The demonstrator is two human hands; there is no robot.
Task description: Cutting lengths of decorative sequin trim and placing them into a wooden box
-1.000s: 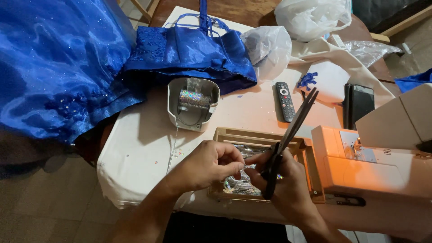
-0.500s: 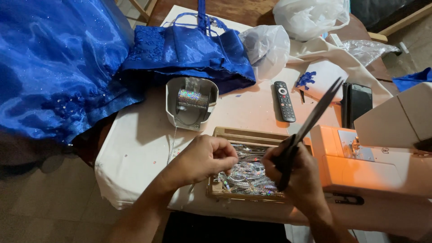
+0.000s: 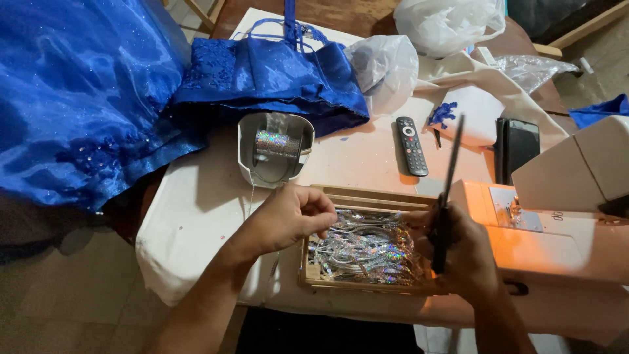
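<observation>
My left hand (image 3: 288, 216) hovers at the near left corner of the shallow wooden tray (image 3: 314, 278), fingers curled in and pinched together; I think a thin silver strip is caught in that grip, though it is too fine to be sure. The tray sits on the white worktop (image 3: 196, 203), heaped with cut lengths of holographic silver trim (image 3: 367, 252). My right hand (image 3: 462, 252) is at the tray's right edge, its grip closed around the handles of black scissors (image 3: 449, 174), whose blades stand nearly upright and look shut (seen edge-on). Behind my left hand stands a white container (image 3: 244, 154) holding a spool of the same trim (image 3: 276, 143). A remote control (image 3: 411, 145) lies beyond the tray, a sewing machine (image 3: 563, 223) to the right, and a blue satin dress (image 3: 78, 98) to the left.
</observation>
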